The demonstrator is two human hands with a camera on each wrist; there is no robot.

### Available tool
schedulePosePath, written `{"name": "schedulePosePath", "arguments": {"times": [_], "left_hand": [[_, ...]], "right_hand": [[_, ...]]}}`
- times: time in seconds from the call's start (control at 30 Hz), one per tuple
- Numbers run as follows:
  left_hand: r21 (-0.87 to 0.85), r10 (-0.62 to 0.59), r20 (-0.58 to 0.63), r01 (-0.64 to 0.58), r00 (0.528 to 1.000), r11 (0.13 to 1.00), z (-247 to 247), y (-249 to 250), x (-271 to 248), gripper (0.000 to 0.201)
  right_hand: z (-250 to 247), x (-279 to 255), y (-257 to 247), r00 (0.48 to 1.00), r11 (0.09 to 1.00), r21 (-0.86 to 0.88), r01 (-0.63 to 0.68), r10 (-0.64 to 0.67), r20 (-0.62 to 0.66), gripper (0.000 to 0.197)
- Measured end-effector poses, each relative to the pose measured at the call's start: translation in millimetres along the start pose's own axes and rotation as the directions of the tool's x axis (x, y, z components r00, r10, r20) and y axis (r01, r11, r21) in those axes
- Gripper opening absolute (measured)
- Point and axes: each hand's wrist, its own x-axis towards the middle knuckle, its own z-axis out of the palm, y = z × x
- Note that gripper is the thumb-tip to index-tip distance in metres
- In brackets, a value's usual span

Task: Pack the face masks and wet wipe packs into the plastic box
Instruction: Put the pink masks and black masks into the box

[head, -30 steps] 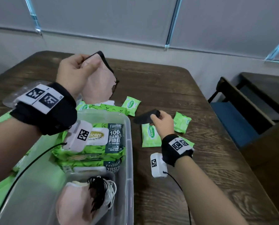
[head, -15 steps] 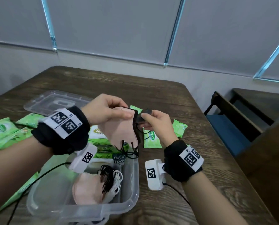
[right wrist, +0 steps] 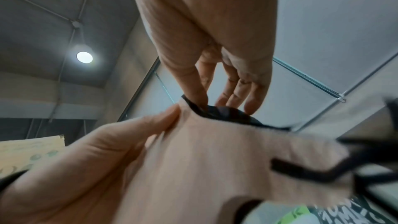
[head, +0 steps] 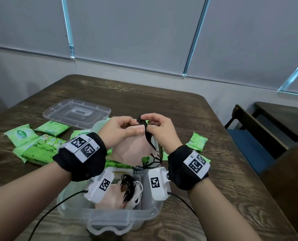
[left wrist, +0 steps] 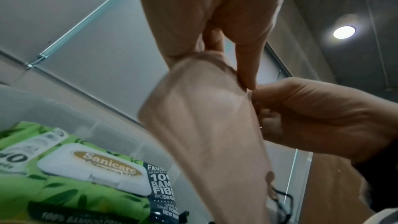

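Since 0.5 s ago right hand brought black mask against pink mask pinched by left hand, above box; stacking step; next, lower both in.

The left hand comes down from the top of the view and pinches the upper edge of a pink face mask, which hangs down and to the right from the grip. Just right of that pinch, the right hand has its curled fingers against the same edge, and near the mask's lower end a thin black loop, probably an ear strap, shows blurred. Below and left of the grip lies a green wet wipe pack with a white flap lid, inside the clear wall of the plastic box.
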Motion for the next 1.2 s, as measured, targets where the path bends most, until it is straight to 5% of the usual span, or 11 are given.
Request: {"name": "schedulePosePath", "arguments": {"times": [0.1,0.3,0.5,0.67,0.93,1.07,1.2], "left_hand": [[-0.045,-0.038,-0.001,0.038,0.999,0.998,-8,-4,-1,0.01],[0.024,-0.115,0.044,0.114,0.992,0.993,-38,-10,-2,0.041],[-0.028,-0.134,0.042,0.135,0.99,0.99,-59,-9,0,0.014],[-0.046,-0.155,0.034,0.156,0.987,0.987,-58,-15,4,0.015],[0.07,-0.055,-0.206,0.071,0.977,0.995,-46,-27,24,0.014],[0.086,-0.08,-0.224,0.102,0.971,0.991,-43,-31,26,0.021],[0.095,-0.048,-0.229,0.071,0.972,0.993,-43,-30,20,0.02]], "right_hand": [[8,3,2,0.999,0.999,0.02,-0.042,0.041,0.032,0.026],[21,11,12,0.989,0.989,-0.07,-0.129,0.133,0.057,0.016],[32,11,21,0.986,0.984,-0.1,-0.15,0.155,0.054,0.018],[40,19,25,0.97,0.974,-0.086,-0.211,0.219,0.1,0.032],[40,22,23,0.967,0.967,0.126,-0.222,0.202,0.153,0.041],[37,18,30,0.981,0.984,0.086,-0.158,0.147,0.125,0.017],[33,22,34,0.985,0.984,0.052,-0.171,0.169,0.047,0.02]]}}
